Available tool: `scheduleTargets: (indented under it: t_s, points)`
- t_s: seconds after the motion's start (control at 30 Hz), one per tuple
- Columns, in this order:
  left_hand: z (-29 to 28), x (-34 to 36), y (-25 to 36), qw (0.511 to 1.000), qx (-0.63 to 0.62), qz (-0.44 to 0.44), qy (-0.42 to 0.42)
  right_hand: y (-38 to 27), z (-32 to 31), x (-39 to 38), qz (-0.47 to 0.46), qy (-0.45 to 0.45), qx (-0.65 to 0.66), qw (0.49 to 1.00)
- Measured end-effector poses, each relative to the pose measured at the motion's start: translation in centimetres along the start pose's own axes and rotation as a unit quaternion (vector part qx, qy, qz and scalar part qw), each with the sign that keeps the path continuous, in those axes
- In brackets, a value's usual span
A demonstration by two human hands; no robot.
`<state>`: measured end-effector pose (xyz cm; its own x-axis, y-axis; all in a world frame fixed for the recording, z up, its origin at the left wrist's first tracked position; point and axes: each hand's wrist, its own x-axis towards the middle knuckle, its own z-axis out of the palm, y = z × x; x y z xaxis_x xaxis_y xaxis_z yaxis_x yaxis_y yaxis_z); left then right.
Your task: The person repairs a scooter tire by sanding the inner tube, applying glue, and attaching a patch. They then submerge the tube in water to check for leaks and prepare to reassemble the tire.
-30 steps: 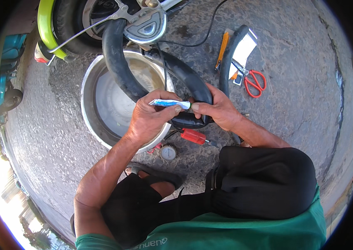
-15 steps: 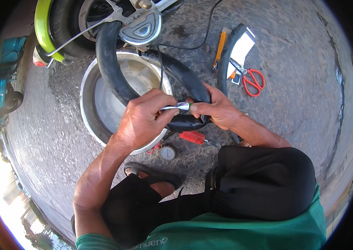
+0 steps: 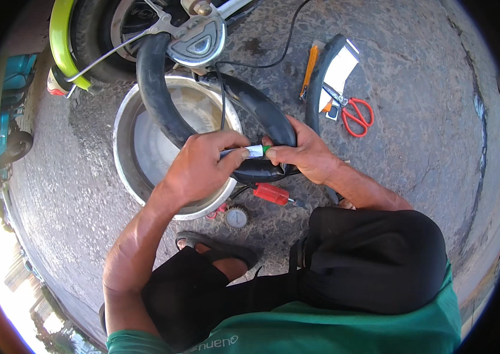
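Watch the small squeeze tube [image 3: 254, 151]: your left hand [image 3: 202, 162] has its grip pinching the body between thumb and fingers, while your right hand [image 3: 312, 154] has its grip pinching the green cap [image 3: 266, 148]. Too hard a press from the left could force contents out if the cap comes loose – and a sudden twist could send that little cap from your fingertips. It might then drop into the metal basin [image 3: 132, 171] or onto the rough ground [image 3: 415, 153], where it could be hard to find. Your right hand also lies against the black inner tube [image 3: 264, 109], so a shift of that rubber could jog both hands; the cord [image 3: 221, 97] crossing it could snag too.

The squeeze tube lies nearly level between your hands, over the inner tube's loop and just right of the basin. Its visible part is slim and white, with a darker bluish stretch towards your left fingers, which hide the rest. The inner tube looks plump and dull along its upper stretch, shinier below your hands.
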<state>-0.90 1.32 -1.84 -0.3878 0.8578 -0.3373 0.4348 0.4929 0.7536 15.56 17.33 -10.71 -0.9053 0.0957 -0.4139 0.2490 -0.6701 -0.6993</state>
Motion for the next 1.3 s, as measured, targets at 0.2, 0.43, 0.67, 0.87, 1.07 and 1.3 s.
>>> scheduleTargets:
  t_s: [0.2,0.43,0.67,0.87,1.07,1.3]
  points:
    - [1.2,-1.1,1.3,0.956,0.228,0.172,0.072,0.0,0.1,-0.1,0.011,0.012,0.045,0.999]
    - [1.5,-0.7,0.3,0.942,0.234,0.218,0.102,-0.4,0.5,-0.1,0.014,0.027,0.053,0.998]
    - [0.2,-0.4,1.2,0.996,0.085,0.035,0.007,-0.4,0.8,-0.1,0.003,0.032,0.041,0.999]
    - [-0.7,0.2,1.1,0.998,0.036,-0.008,-0.045,-0.3,0.7,-0.1,-0.006,0.015,0.034,0.999]
    - [-1.4,0.3,0.6,0.996,-0.040,-0.063,-0.052,-0.4,0.4,-0.1,-0.003,0.003,0.044,0.999]
    - [-0.6,0.5,0.2,0.990,-0.104,-0.090,0.025,0.4,0.3,0.0,-0.030,0.012,-0.167,0.985]
